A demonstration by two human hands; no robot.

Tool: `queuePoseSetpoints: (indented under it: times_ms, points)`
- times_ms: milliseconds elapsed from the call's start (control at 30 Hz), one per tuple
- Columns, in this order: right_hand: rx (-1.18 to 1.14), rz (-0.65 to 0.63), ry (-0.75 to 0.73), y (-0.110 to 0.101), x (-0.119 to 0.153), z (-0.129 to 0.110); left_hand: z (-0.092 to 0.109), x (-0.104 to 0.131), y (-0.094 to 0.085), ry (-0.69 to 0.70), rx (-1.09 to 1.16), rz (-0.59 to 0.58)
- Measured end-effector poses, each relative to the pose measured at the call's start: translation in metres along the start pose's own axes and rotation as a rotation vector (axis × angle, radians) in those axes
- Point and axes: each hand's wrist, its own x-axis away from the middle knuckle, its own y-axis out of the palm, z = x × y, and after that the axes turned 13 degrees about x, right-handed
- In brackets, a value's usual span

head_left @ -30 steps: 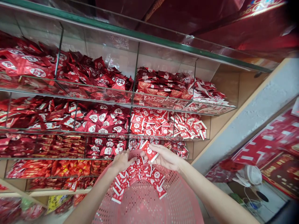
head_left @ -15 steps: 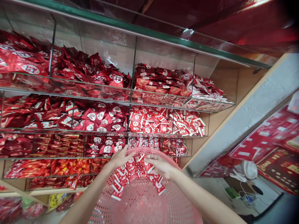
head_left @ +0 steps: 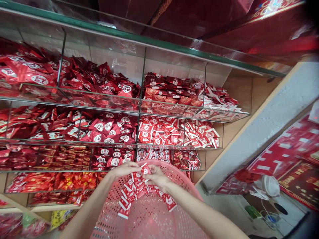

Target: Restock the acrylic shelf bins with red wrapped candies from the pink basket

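A pink perforated plastic basket (head_left: 154, 219) is in front of me, tilted toward me. Small red-and-white packets (head_left: 134, 187) lie overlapping in a curved row along its inner far side. Near the far rim, my right hand (head_left: 158, 179) pinches one small red packet (head_left: 146, 169) between thumb and fingers. My left hand (head_left: 124, 169) reaches over the rim from the left, its fingertips closed at the left edge of that same packet. Part of the left fingers' grip is hidden. Both hands are close together above the row.
Behind the basket rises a glass-divided shelf (head_left: 144, 79) filled with red packets (head_left: 104, 127). A grey wall (head_left: 231, 146) slopes along the right. Beyond it are a red patterned cloth (head_left: 279, 149) and a white cup-like container (head_left: 271, 186). Bagged goods (head_left: 58, 217) sit low on the left.
My left hand has moved from the basket rim to the packet's edge. My right hand has shifted left with the packet, bringing both hands together. The view has tilted slightly up.
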Motion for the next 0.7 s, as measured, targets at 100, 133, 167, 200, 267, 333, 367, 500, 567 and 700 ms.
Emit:
queuePoseSetpoints:
  times_ms: [100,133,167,200,267,333,367,500,567,700]
  points:
    - [0.01,-0.011,0.003,0.003,-0.003,0.001,-0.006,-0.002,-0.002,-0.002,0.012,0.004]
    - [0.013,-0.022,0.011,0.002,-0.004,0.002,-0.007,-0.002,-0.002,0.0,0.017,0.007]
    - [0.018,-0.034,0.024,0.001,-0.004,0.003,-0.008,-0.003,-0.002,0.005,0.021,0.01]
    - [0.025,-0.047,0.042,-0.001,-0.004,0.004,-0.008,-0.002,-0.002,0.01,0.023,0.011]
    - [0.041,-0.068,0.073,-0.004,-0.003,0.006,-0.008,-0.002,-0.001,0.013,0.021,0.012]
    - [0.051,-0.083,0.084,-0.008,-0.003,0.008,-0.008,-0.001,-0.001,0.016,0.016,0.011]
    - [0.049,-0.092,0.084,-0.009,-0.003,0.009,-0.008,-0.001,0.0,0.019,0.013,0.012]
    - [0.053,-0.144,0.079,-0.013,-0.004,0.011,-0.011,-0.002,0.0,0.026,0.004,0.02]
    - [0.058,-0.194,0.085,-0.016,-0.003,0.01,-0.013,-0.003,-0.001,0.015,0.011,0.017]
    - [0.064,-0.287,0.106,-0.022,-0.002,0.004,-0.015,-0.003,-0.002,-0.003,0.011,0.018]
